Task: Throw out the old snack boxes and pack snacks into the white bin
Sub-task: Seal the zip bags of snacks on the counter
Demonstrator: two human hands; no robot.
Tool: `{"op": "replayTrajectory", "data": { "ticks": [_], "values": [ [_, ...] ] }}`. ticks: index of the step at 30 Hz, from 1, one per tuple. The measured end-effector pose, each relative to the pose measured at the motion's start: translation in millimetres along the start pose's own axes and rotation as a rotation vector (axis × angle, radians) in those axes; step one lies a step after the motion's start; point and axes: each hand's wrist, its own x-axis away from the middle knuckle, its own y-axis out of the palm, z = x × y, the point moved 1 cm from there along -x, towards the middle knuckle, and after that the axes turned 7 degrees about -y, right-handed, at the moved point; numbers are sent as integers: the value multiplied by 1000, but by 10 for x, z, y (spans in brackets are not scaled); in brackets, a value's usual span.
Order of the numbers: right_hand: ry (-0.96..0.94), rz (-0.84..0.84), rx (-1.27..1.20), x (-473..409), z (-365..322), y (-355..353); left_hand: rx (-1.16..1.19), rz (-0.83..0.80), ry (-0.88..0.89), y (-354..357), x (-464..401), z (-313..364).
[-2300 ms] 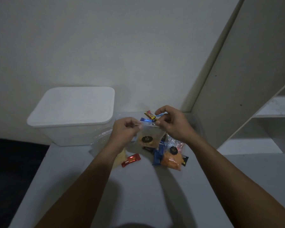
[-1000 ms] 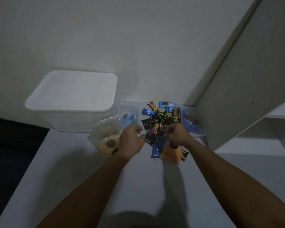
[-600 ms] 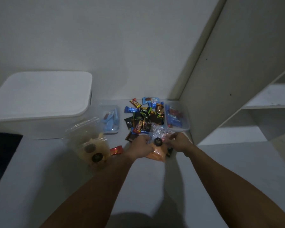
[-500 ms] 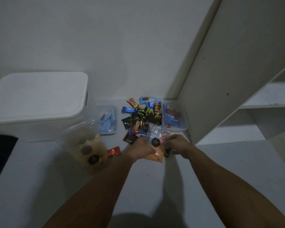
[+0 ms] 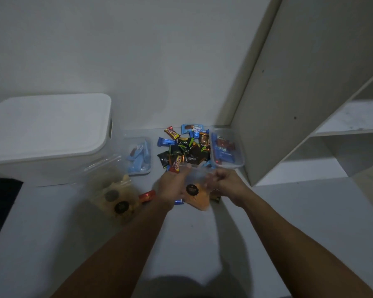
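A clear bag of orange snacks (image 5: 197,195) with a round dark sticker is held just above the table, my left hand (image 5: 171,187) gripping its left top edge and my right hand (image 5: 229,182) its right top edge. Behind the bag lies a pile of wrapped candy bars (image 5: 184,147). The white bin (image 5: 45,134) stands at the left with its lid on. Beside it lie clear bags of yellow snacks (image 5: 114,198). Two clear snack boxes hold bars, one (image 5: 138,157) left of the pile and one (image 5: 226,150) right of it.
A red wrapper (image 5: 146,195) lies between the yellow bags and my left hand. A tall white shelf unit (image 5: 310,93) rises at the right, close to the right box. The wall runs behind the pile. The table's left edge drops to a dark floor (image 5: 0,203).
The yellow snack bag held earlier now lies at the left. Both hands went to the orange snack bag, gripped its top and lifted it slightly.
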Motion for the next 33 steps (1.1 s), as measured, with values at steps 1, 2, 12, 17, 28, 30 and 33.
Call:
{"op": "replayTrajectory", "data": {
  "ticks": [1,2,12,17,28,30,33],
  "values": [
    [-22,-16,22,26,-21,30,25,12,-25,-37,19,19],
    [-38,-30,34,55,-42,66,42,-4,-44,-65,39,33],
    [-59,-123,135,341,-265,251,-11,-147,7,-192,275,-29],
    [-204,71,354,366,-282,266,-134,-146,134,-231,363,-71],
    [-442,250,428,419,-864,196,-89,60,442,-442,603,271],
    [-443,234,451,461,-1010,162,-1,32,511,-511,657,378],
    [-477,215,462,493,-1178,121,-7,-46,629,-597,636,506]
  ]
}}
